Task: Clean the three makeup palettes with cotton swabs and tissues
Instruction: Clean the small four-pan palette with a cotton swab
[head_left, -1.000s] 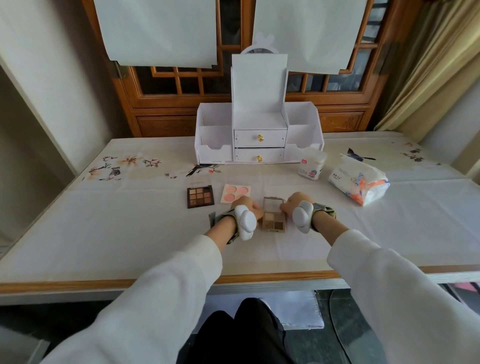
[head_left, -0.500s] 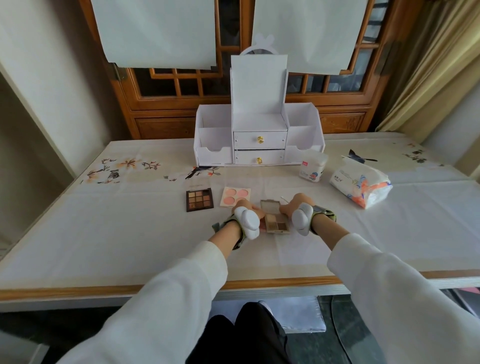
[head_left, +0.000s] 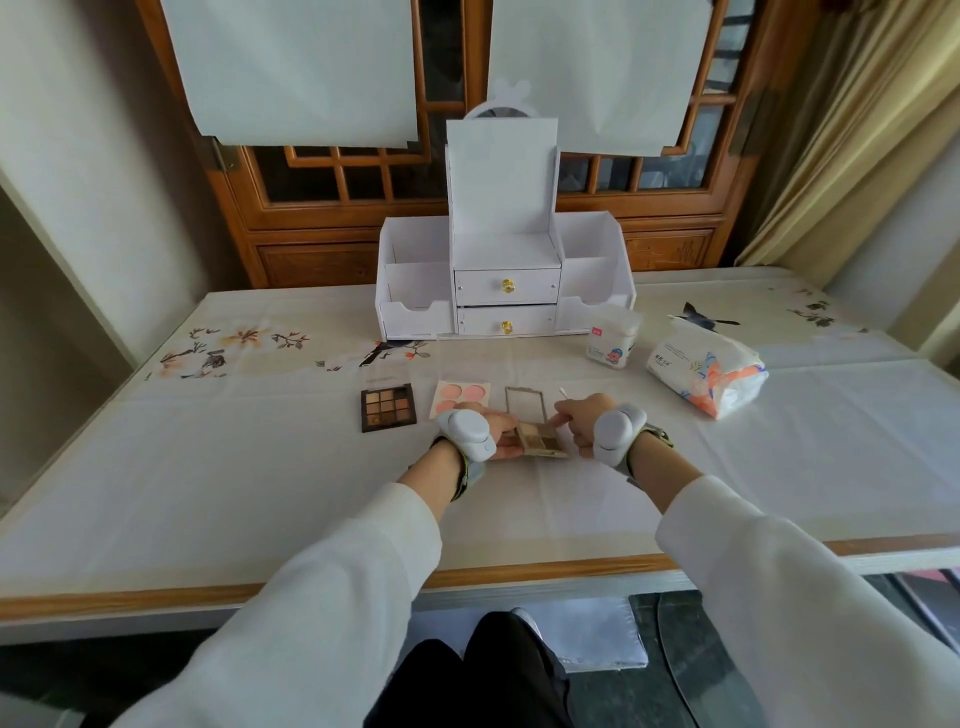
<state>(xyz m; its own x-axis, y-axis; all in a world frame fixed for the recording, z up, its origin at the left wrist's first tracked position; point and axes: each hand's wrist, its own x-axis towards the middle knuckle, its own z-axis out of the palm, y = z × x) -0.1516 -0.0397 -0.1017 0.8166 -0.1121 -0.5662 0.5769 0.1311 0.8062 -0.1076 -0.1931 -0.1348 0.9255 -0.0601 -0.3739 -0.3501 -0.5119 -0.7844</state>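
Little moves since a second ago: both hands stay at the same open palette (head_left: 540, 441), pose about unchanged. One difference: the swab (head_left: 563, 392) end now pokes out past the right hand's knuckles; it wasn't visible a second ago.

State now:
- left hand (head_left: 501, 431): fingers curled round the palette's left edge. Can't tell if the base rests on the surface (head_left: 260, 467) or hangs just off it. Lid stands open, on the far side from the person.
- right hand (head_left: 582, 423): fisted round the swab, index finger pointing at the right edge of the pans. Working tip is hidden under the hand, so can't tell if it touches anything.
- hands are close together, palette between them.

Other two: brown palette (head_left: 388, 410) and pink palette (head_left: 462, 397) lie flat to the left, just beside each other; neither hand holds them. Swab box (head_left: 613, 338) and tissues (head_left: 706, 374) sit right rear, well apart from the hands. Organizer (head_left: 504, 280) is at the back.

Step, my read: swab pass on this palette. Can't tell if the other two are already done. No loose tissue in view.

Next move needs:
- left hand pins the base so it doesn't skate
- right runs the tip along the ridges between pans, light pressure, staying out of the pressed powder
- then a tissue for the frame and mirror lid, so the right hand must park the swab first.
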